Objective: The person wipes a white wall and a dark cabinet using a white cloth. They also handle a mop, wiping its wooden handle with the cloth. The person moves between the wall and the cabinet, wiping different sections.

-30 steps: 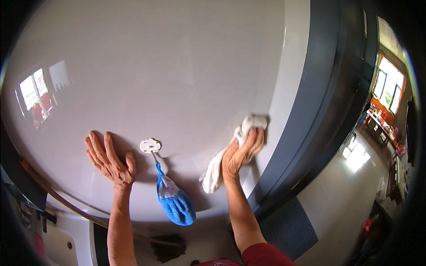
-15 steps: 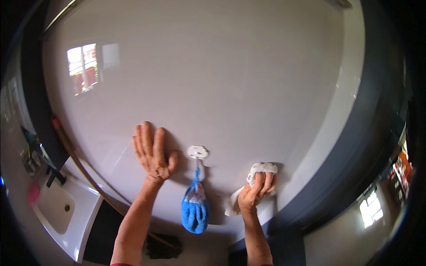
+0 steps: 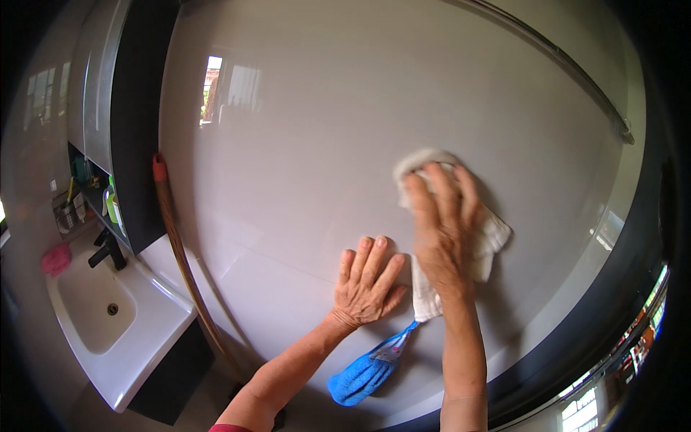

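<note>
Filling most of the frame, a glossy pale wall backs everything else. A white sink sits at the lower left. Right of centre, a white cloth lies against the wall, bunched and held under the bent fingers of the right hand. At the lower centre, the left hand rests flat, fingers slightly spread, gripping nothing. Just below it hangs a blue fluffy towel. A black tap stands on the sink.
</note>
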A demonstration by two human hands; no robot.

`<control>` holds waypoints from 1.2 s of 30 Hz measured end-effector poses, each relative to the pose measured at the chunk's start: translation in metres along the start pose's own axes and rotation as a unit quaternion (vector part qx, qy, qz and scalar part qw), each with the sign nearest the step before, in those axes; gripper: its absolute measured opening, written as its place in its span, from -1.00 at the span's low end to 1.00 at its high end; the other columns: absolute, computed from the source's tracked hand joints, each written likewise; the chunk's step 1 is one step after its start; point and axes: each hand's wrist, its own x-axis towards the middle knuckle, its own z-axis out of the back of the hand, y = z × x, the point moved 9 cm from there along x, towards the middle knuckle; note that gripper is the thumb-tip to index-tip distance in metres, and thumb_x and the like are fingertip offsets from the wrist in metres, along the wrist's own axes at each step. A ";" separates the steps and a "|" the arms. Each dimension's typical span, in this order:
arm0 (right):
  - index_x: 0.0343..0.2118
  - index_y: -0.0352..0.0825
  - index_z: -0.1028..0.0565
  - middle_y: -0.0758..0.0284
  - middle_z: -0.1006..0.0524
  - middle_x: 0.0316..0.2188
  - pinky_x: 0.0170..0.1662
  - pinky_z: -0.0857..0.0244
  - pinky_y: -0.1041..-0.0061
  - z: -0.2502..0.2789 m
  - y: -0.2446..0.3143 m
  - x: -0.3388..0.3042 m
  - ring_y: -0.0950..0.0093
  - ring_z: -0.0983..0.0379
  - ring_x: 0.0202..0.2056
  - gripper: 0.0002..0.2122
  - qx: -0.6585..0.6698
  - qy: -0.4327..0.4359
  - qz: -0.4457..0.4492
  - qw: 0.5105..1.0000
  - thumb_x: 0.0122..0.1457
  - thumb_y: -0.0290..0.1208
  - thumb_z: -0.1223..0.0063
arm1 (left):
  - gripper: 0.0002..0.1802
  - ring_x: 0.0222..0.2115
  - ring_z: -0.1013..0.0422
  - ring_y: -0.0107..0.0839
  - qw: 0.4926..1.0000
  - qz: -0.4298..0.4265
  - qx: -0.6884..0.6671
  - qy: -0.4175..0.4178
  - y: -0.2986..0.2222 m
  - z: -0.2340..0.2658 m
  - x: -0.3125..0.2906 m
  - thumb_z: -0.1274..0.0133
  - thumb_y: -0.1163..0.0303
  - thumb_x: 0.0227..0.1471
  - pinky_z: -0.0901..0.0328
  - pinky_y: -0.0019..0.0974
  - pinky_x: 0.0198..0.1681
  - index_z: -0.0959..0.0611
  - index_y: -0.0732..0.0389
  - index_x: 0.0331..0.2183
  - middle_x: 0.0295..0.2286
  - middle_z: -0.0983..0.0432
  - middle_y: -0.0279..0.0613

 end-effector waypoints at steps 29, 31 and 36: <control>-0.06 -0.02 -0.42 0.53 -0.33 -0.02 0.03 -0.09 0.43 -0.102 0.216 0.014 0.38 -0.18 0.09 -0.70 0.032 0.019 0.255 0.966 0.11 -0.30 0.11 | -0.32 0.19 0.11 0.00 0.981 0.141 0.086 -0.101 0.222 0.083 -0.046 0.14 0.03 0.05 0.30 0.11 0.20 -0.17 0.14 0.13 0.15 0.02 0.05; -0.01 -0.04 -0.38 0.46 -0.26 0.07 -0.02 -0.12 0.31 -0.096 0.185 0.027 0.35 -0.14 0.12 -0.64 0.007 0.024 0.224 0.974 0.08 -0.33 0.08 | -0.35 0.18 0.10 0.04 0.982 0.144 0.090 -0.083 0.221 0.084 -0.044 0.15 0.07 0.05 0.27 0.12 0.19 -0.19 0.18 0.11 0.14 0.02 0.09; 0.06 -0.14 -0.33 0.37 -0.26 0.11 0.05 -0.03 0.07 -0.039 0.067 0.107 0.20 -0.11 0.11 -0.53 -0.114 -0.059 -0.059 0.990 0.02 -0.57 0.04 | -0.34 0.18 0.10 0.07 0.981 0.147 0.109 -0.072 0.227 0.087 -0.047 0.15 0.10 0.02 0.27 0.13 0.19 -0.19 0.19 0.11 0.15 0.02 0.10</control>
